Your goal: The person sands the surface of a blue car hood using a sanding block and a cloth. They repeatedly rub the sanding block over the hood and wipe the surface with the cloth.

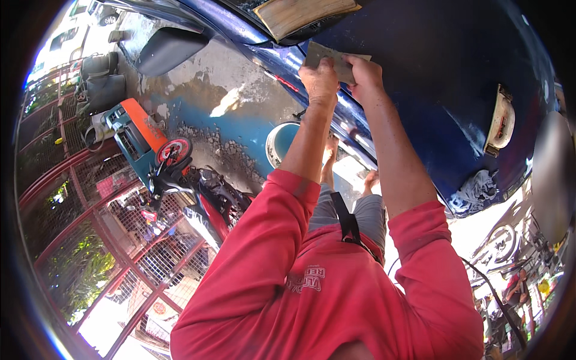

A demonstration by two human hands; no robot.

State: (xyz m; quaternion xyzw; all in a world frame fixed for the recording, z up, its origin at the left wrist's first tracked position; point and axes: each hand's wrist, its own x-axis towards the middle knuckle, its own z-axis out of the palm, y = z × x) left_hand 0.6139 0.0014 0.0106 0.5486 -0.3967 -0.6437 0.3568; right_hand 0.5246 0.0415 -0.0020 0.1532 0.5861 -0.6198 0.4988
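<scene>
Both hands are raised over the edge of a dark blue car body (414, 36). Between them is a stiff grey-beige piece of sandpaper (343, 69). My left hand (320, 81) grips its left part, thumb on top and fingers curled round it. At its right end my right hand (365, 77) pinches the sheet, thumb uppermost; the fingertips underneath are hidden. Just beyond the hands lies a worn, tan curved pad or board (303, 15). Off to the right on the blue panel rests a whitish sanding block with a handle (500, 121).
A crumpled grey rag (477, 191) lies on the car's near right part. Below the hands, a round bucket (283, 143) stands on the ground by my feet. The black side mirror (171, 51) juts out left. A motorcycle (210, 204) and a red mesh fence (90, 213) are left.
</scene>
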